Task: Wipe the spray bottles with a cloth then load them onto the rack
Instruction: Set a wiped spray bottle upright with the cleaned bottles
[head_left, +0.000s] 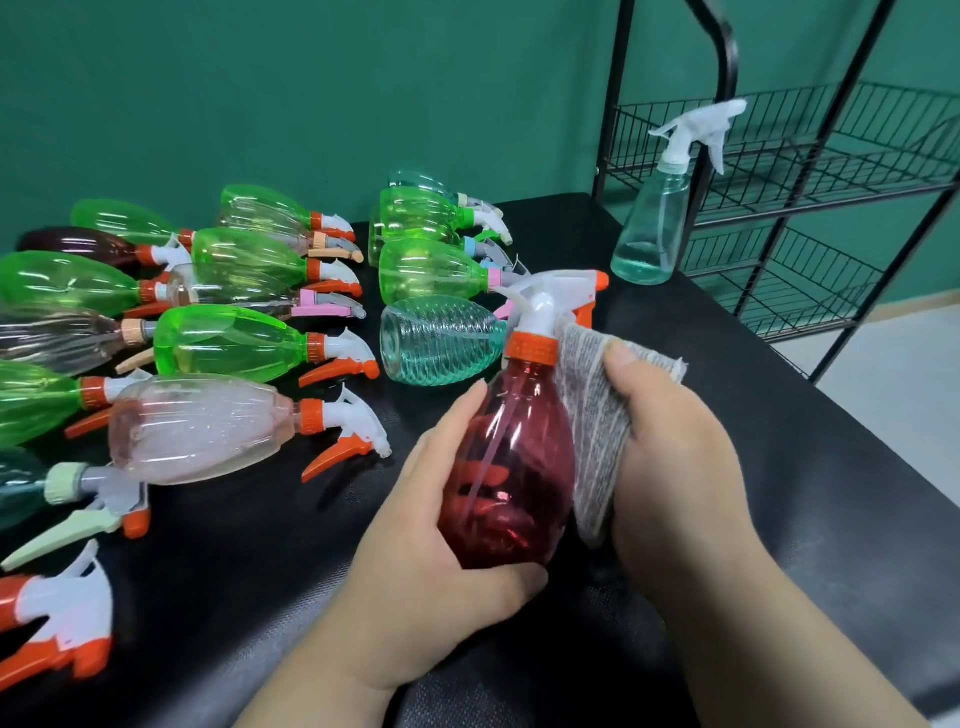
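Two curled hands — bottle, cloth.

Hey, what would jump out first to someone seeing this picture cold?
The red spray bottle at centre, gripped by the left hand while the right hand presses a grey cloth against it. Then the green bottles lying across the black table on the left, and one clear bottle upright beside the wire rack.

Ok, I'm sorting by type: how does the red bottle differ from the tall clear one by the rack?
The red bottle is tilted in the left hand; the clear bottle stands upright on the table. The red bottle is egg-shaped with an orange collar; the clear bottle is slimmer, its sprayer all white. Both are see-through.
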